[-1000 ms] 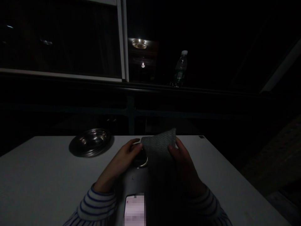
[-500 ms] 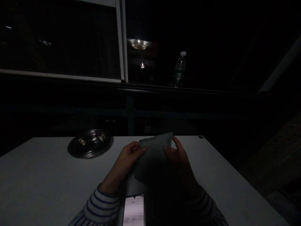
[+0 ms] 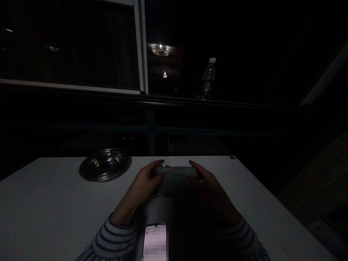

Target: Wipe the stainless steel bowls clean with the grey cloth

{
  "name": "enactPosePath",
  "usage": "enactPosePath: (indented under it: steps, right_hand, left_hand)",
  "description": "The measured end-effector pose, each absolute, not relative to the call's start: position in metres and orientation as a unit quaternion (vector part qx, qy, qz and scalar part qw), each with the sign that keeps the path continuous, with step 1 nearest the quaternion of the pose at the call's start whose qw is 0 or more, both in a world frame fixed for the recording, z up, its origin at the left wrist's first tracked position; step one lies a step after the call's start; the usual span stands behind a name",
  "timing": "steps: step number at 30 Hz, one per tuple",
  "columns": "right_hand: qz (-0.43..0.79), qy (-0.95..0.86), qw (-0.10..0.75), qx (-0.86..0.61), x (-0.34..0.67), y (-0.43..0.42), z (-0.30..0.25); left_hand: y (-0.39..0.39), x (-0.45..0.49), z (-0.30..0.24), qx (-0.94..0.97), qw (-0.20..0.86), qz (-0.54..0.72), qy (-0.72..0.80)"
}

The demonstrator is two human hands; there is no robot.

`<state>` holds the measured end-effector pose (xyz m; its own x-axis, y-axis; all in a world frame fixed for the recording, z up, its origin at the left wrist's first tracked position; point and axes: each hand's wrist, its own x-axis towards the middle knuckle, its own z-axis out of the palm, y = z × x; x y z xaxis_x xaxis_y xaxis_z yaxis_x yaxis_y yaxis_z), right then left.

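Over the middle of the white table [image 3: 54, 210], a grey cloth [image 3: 176, 185] hangs between the two hands, its upper edge folded into a thick band. The left hand [image 3: 143, 183] pinches the left end between thumb and fingers; the right hand [image 3: 212, 185], deep in shadow, grips the right end, and the hands stand apart. Just behind the cloth's upper left part shows a thin shiny rim [image 3: 164, 166]; what it belongs to is hidden. Nearer, between the striped sleeves [image 3: 111, 235], lies a phone [image 3: 154, 241] with a lit, partly blurred screen. To the left, near the far edge, sits a metal bowl [image 3: 104, 165]. Beyond the table, a capped bottle [image 3: 208, 78] stands upright on a dark ledge [image 3: 174, 104].
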<state>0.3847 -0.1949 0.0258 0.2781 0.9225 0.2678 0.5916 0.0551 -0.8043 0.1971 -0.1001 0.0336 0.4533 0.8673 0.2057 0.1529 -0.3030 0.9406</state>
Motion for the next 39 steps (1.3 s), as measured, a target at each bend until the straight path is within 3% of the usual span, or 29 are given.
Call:
enactPosePath:
  steps: [3, 5, 8, 13, 19, 27, 34, 39]
  right_hand:
    - [0.118, -0.604, 0.424, -0.664, 0.389, -0.193, 0.022]
    - [0.111, -0.605, 0.423, -0.665, 0.390, -0.191, 0.021]
    - [0.158, -0.591, 0.475, -0.632, 0.388, -0.192, 0.026]
    - [0.367, -0.462, 0.560, -0.581, 0.376, -0.193, 0.036]
    - [0.380, -0.378, 0.656, -0.531, 0.372, -0.190, 0.036]
    - [0.522, -0.359, 0.656, -0.410, 0.370, -0.186, 0.030]
    - [0.474, -0.368, 0.688, -0.409, 0.373, -0.185, 0.026]
    - [0.426, -0.427, 0.675, -0.425, 0.368, -0.191, 0.033]
  left_hand:
    - [-0.098, 0.195, 0.030, 0.774, 0.369, 0.375, 0.352]
    - [-0.097, 0.195, 0.030, 0.769, 0.363, 0.391, 0.353]
    - [-0.098, 0.196, 0.033, 0.710, 0.468, 0.398, 0.344]
    - [-0.105, 0.200, 0.035, 0.600, 0.637, 0.367, 0.315]
    - [-0.107, 0.203, 0.027, 0.547, 0.751, 0.294, 0.226]
    - [-0.102, 0.203, 0.033, 0.490, 0.731, 0.381, 0.285]
    - [-0.103, 0.202, 0.028, 0.519, 0.750, 0.326, 0.247]
    - [-0.102, 0.204, 0.025, 0.520, 0.731, 0.352, 0.266]
